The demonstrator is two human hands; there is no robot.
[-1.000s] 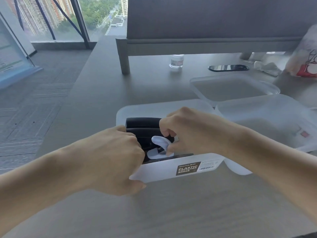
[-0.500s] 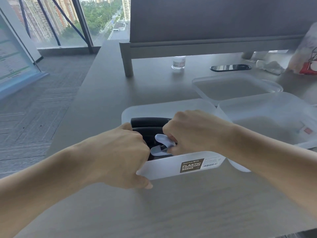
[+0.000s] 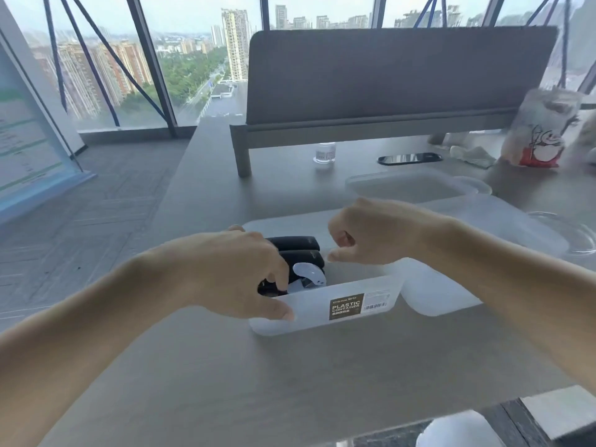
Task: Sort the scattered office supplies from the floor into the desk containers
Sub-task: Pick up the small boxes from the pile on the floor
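Note:
A translucent plastic container (image 3: 380, 293) with a brown label stands on the grey desk (image 3: 225, 366). Inside it lie two black staplers (image 3: 298, 244) side by side, and a small white tape dispenser (image 3: 306, 274) rests against them near the front wall. My left hand (image 3: 235, 269) grips the container's near-left wall, with the thumb outside and the fingers curled inside beside the dispenser. My right hand (image 3: 371, 233) hovers over the container's right half, fingers curled, holding nothing.
A second translucent tub (image 3: 403, 188) and a lid (image 3: 490, 227) lie behind and to the right. Farther back are a phone (image 3: 409, 158), a small bottle (image 3: 324, 153), a printed bag (image 3: 541, 137) and a grey divider panel (image 3: 387, 75). The desk's edge drops to carpet on the left.
My right hand has let go of the white dispenser, which now rests in the container, and has lifted up and right. My left fingers have moved inside the container wall.

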